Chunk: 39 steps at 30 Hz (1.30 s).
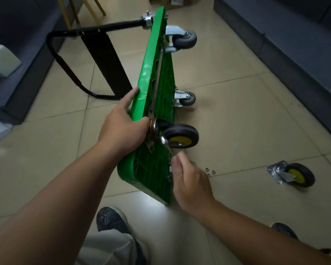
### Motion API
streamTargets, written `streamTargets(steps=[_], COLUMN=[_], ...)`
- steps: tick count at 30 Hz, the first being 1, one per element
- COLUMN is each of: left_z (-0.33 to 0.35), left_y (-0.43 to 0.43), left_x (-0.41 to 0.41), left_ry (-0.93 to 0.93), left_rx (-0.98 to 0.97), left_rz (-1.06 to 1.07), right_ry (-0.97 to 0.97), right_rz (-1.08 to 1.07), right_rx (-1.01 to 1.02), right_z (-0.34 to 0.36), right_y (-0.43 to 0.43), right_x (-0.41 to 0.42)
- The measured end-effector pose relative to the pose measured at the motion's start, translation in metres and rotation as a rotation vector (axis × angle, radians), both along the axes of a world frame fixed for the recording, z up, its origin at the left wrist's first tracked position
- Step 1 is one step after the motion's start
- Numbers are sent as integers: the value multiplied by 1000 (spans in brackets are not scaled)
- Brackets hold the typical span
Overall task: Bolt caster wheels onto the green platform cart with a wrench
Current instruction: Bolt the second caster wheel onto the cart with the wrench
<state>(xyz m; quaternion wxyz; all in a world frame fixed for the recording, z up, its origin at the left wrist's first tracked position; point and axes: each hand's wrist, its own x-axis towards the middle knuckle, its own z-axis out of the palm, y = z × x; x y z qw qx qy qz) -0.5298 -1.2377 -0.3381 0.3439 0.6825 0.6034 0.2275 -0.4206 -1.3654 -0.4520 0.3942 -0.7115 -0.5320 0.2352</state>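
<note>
Green platform cart (147, 73) stands on its long edge on the tile, long axis running away from the person, underside facing right. Left hand (120, 127) grips the upper edge at the near end, fingers wrapped over the deck, thumb close to the base of the yellow-hub caster (180, 136) mounted there. Right hand (191, 180) sits just below that caster, close to the underside, fingers loosely curled. A bright metal piece, probably the wrench (166, 144), runs from the caster base towards its fingertips, but it's blurred, so I can't tell whether the hand holds it. Two grey casters (186, 40) sit at the far end. The loose caster (292, 174) lies on the floor well to the right of the right hand, with small nuts or washers (209, 171) between them, near the hand. Judgement: the near upper caster is being tightened and the near lower corner is still open. Right hand is nearer to both the hardware and the spare caster; left stays as the brace.
</note>
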Motion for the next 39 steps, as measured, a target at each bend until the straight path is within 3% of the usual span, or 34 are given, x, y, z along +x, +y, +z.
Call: streamTargets(steps=[5,11,16,22,27,29,32,36,39], left_z=[-3,-7,-8,-6,-2,-2,-1,-3,-4], left_y=[4,9,8,5,2,1,0,2,5], left_x=[2,4,3,3,6,7,7,4,3], left_ry=[3,32,44,26,24,5,-4,-18,-6], left_rx=[23,78,81,40,44,45,40,7,20], left_rz=[3,11,16,40,42,31,28,19,30], right_ry=[-34,-15,342,637,1152,1278,1151,322,168], right_rz=[81,178,318,484,530,495,355,42,-75], right_rx=[149,131,-92,-386,-698,-722,-631,-284,-73], right_z=[-14,-27,-23,12,77,95,91,30,-15], right_y=[35,39,36,29,26,22,9,-24,-21], right_x=[-4,-10,-1,-4,2,10,4,2,17])
